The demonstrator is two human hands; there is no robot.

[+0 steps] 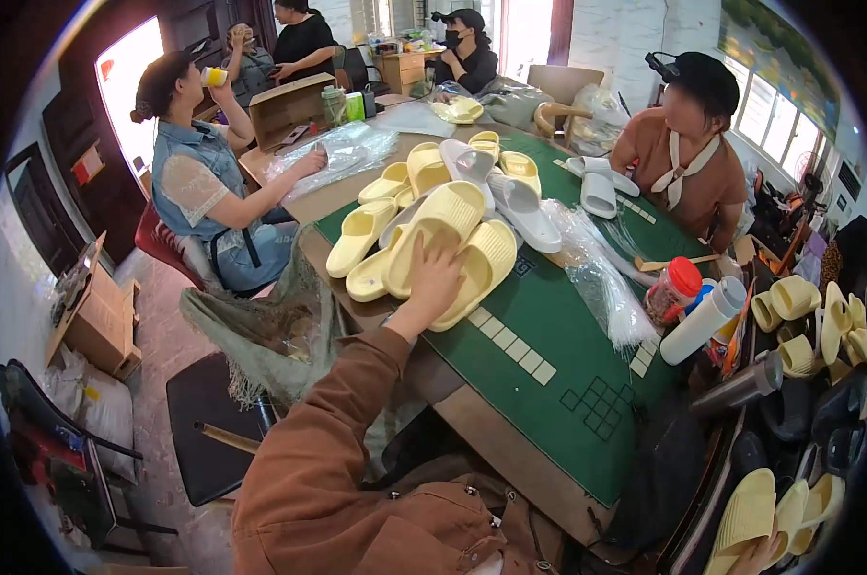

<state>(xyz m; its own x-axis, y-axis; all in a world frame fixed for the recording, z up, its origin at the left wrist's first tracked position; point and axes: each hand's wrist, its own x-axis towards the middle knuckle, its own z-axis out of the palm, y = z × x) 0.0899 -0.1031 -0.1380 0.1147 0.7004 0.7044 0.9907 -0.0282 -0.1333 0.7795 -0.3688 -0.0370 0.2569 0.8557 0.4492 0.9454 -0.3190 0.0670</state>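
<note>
My left hand point(437, 278) is on a pale yellow slipper point(448, 213) with a ridged strap, its fingers spread over the footbed and gripping it at the near side of a pile. Right beside it is another yellow slipper point(489, 257). Behind them are more yellow slippers point(359, 230) and grey slippers point(524, 211), heaped on the green table mat point(496, 383). At the lower right, my right hand point(761, 556), partly cut off by the picture's rim, is closed on the edge of a yellow ridged slipper point(745, 508).
Clear plastic bags point(601, 287), a red-lidded jar point(673, 287) and a white bottle point(704, 321) lie or stand on the right. More slippers point(796, 299) fill a rack at the right. One person point(218, 172) sits at left drinking, another point(687, 153) across at right; others are behind.
</note>
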